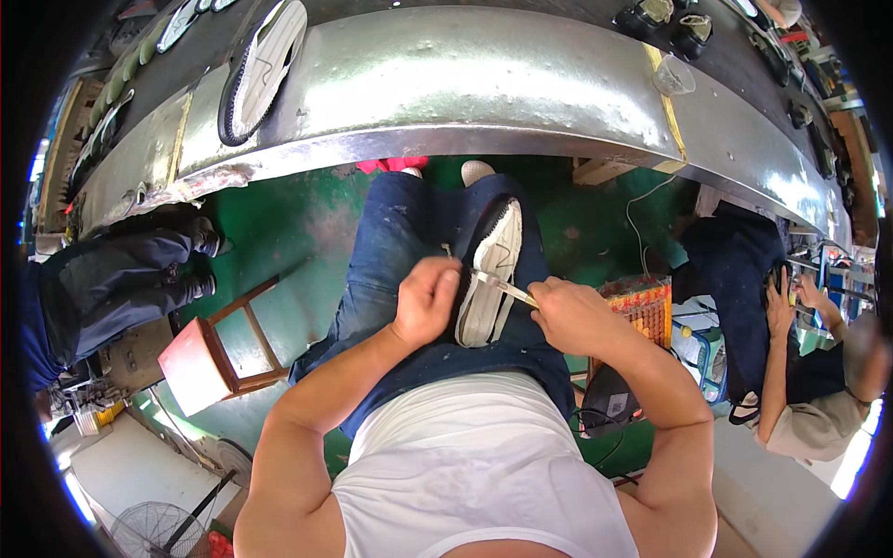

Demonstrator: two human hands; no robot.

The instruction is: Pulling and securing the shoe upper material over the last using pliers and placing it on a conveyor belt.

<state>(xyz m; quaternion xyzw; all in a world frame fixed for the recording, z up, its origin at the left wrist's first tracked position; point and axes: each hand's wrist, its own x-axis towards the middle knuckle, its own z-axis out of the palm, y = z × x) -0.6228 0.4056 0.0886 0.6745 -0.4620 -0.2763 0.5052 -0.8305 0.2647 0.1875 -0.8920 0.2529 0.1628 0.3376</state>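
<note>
Your left hand (426,302) is curled shut around the inner edge of the white shoe (490,277), which lies sole-up on your lap, against the dark blue trousers (391,232). Your right hand (574,316) is closed on a thin metal tool (503,285), likely a blade, its tip resting across the sole. Beyond your knees runs the metal bench (446,84), with another white shoe (263,65) near its left end.

On the lap, the left hand (426,299) grips a white-soled shoe (490,276) while the right hand (572,314) presses a thin blade (502,285) against its sole, below the metal bench (446,84).
</note>
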